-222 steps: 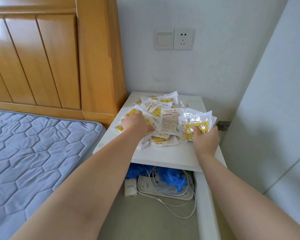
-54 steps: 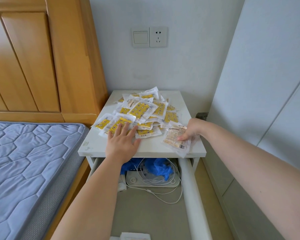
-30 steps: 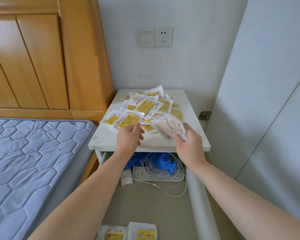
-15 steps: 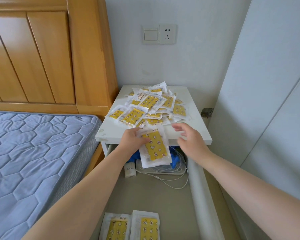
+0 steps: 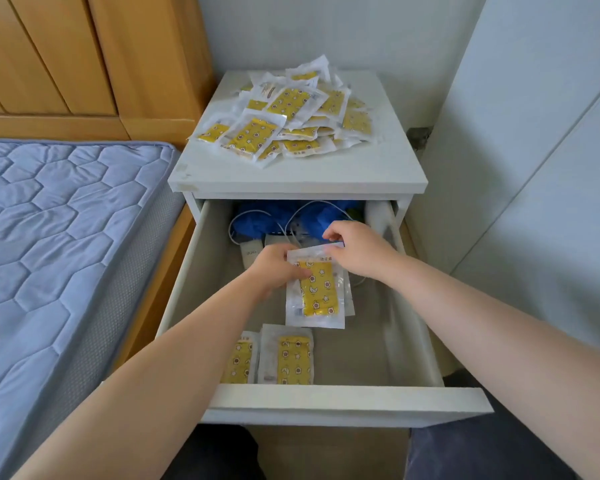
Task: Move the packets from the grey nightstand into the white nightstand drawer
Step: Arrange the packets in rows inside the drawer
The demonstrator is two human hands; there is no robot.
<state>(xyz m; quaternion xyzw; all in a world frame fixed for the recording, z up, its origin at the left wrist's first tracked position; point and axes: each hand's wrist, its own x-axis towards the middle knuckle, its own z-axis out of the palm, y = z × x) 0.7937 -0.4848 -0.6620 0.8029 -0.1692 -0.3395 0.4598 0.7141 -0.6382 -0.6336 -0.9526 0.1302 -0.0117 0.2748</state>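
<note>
Fingers (image 5: 300, 273) of the left hand (image 5: 274, 268) and right hand (image 5: 361, 251) pinch a packet (image 5: 317, 292) just lowered into the drawer (image 5: 343, 396); most remain on the worktop (image 5: 291, 174).

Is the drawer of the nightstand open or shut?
Open: the drawer is pulled far out, and packets lie on its floor near the front.

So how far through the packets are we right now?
Early days. Done: two packets lie at the front of the open drawer. In hand: the left hand and right hand both grip a held packet, perhaps with another behind it, low over the drawer floor. Left: the large pile on the nightstand top, by far most of the packets.
</note>
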